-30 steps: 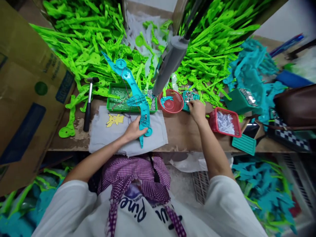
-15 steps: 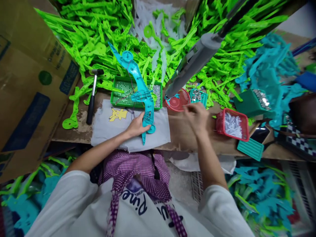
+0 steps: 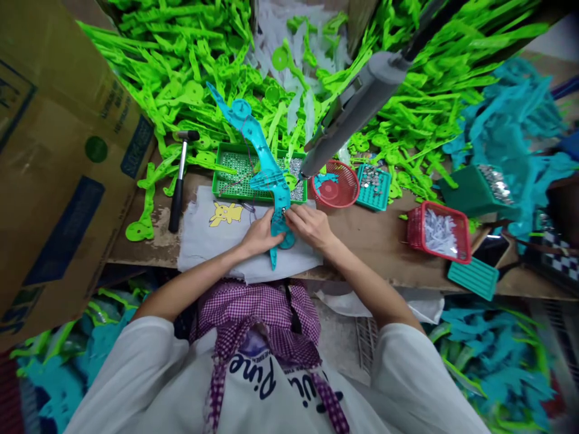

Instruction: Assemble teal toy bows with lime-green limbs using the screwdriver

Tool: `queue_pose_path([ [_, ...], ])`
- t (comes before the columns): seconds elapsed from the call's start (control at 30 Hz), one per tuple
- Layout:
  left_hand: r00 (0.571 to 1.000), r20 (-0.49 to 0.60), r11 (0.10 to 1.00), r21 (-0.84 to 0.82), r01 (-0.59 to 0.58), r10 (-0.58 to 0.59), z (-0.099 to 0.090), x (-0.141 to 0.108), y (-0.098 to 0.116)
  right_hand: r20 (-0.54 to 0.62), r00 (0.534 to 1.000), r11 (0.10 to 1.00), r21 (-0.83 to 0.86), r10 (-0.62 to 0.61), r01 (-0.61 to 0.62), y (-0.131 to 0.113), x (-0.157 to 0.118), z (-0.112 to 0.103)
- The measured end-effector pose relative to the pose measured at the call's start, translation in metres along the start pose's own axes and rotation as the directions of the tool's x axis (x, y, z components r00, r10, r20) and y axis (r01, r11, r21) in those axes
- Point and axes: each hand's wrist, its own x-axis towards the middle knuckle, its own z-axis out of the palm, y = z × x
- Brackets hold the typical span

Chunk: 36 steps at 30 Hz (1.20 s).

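Observation:
My left hand (image 3: 261, 234) is closed round the lower end of a long, curved blue plastic part (image 3: 266, 160), with the thumb lying across it. A thin reddish string or wire (image 3: 247, 144) runs along this part. Fingers pinched, my right hand (image 3: 310, 224) meets the blue part just above my left thumb. A small shiny metal piece (image 3: 283, 211) shows at those fingertips; its exact kind is too small to tell. Under both hands lies a grey cloth (image 3: 199, 241) with a yellow cartoon figure. Behind the blue part stands a green tray (image 3: 230, 194) with small metal bits.
A hammer (image 3: 178, 187) lies left, beside a cardboard box (image 3: 58, 150). A grey pole-like tool (image 3: 353, 111) slants down above the red round basket (image 3: 346, 187). Further right are a teal tray (image 3: 382, 202) and a red basket (image 3: 465, 241) of whitish pieces. Green plastic parts (image 3: 181, 66) heap behind.
My right hand has moved left, from beside the red round basket to the blue plastic part, where its fingers now pinch. My left hand keeps its hold. The view has shifted slightly.

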Motion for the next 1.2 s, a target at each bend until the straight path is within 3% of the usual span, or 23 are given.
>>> queue_pose_path([
  [0.13, 1.000, -0.008, 0.999, -0.027, -0.017, 0.017, -0.001, 0.000, -0.001, 0.150, 0.988, 0.998, 0.051, -0.043, 0.036, -0.002, 0.004, -0.006],
  [0.2, 1.000, -0.011, 1.000, -0.020, -0.016, 0.016, -0.001, 0.000, -0.002, 0.216, 0.976, 0.998, 0.058, -0.008, -0.004, -0.009, 0.001, -0.008],
  [0.33, 1.000, -0.029, 1.000, -0.027, -0.003, 0.003, 0.000, 0.000, 0.000, 0.257, 0.945, 0.958, 0.147, 0.203, -0.246, -0.032, -0.015, -0.010],
  [0.4, 0.999, -0.044, 0.998, -0.056, -0.009, 0.006, 0.000, -0.001, 0.001, 0.227, 0.906, 0.870, 0.273, 0.356, -0.410, -0.043, -0.020, -0.012],
  [0.47, 0.999, -0.034, 0.996, -0.085, -0.041, 0.038, 0.001, -0.003, 0.001, 0.176, 0.804, 0.690, 0.431, 0.568, -0.581, -0.049, -0.018, -0.012],
  [0.57, 0.985, -0.028, 0.980, -0.103, -0.172, 0.170, 0.005, -0.003, -0.004, 0.177, 0.568, 0.344, 0.639, 0.804, -0.688, -0.048, 0.009, -0.005],
  [0.63, 0.966, -0.078, 0.964, -0.083, -0.253, 0.247, 0.007, -0.002, -0.009, 0.208, 0.504, 0.222, 0.714, 0.838, -0.664, -0.044, 0.036, 0.006],
  [0.73, 0.945, -0.157, 0.952, -0.060, -0.300, 0.288, 0.006, -0.001, -0.013, 0.242, 0.497, 0.142, 0.775, 0.834, -0.616, -0.036, 0.070, 0.020],
  [0.8, 0.940, -0.148, 0.948, -0.040, -0.315, 0.306, 0.001, -0.002, -0.013, 0.280, 0.483, 0.085, 0.792, 0.830, -0.605, -0.033, 0.075, 0.022],
  [0.9, 0.920, -0.038, 0.919, 0.081, -0.387, 0.390, -0.011, -0.012, -0.009, 0.321, 0.438, 0.027, 0.781, 0.839, -0.625, -0.031, 0.057, 0.011],
  [0.97, 0.879, 0.024, 0.859, 0.201, -0.471, 0.476, -0.022, -0.024, -0.002, 0.328, 0.436, 0.023, 0.777, 0.838, -0.629, -0.032, 0.036, -0.003],
  [1.1, 0.769, 0.107, 0.629, 0.511, -0.586, 0.630, -0.048, -0.059, 0.017, 0.360, 0.533, 0.048, 0.795, 0.766, -0.605, -0.039, 0.000, -0.033],
  [1.2, 0.729, 0.126, 0.499, 0.650, -0.573, 0.673, -0.063, -0.091, 0.031, 0.413, 0.586, 0.043, 0.792, 0.697, -0.609, -0.051, -0.014, -0.048],
])
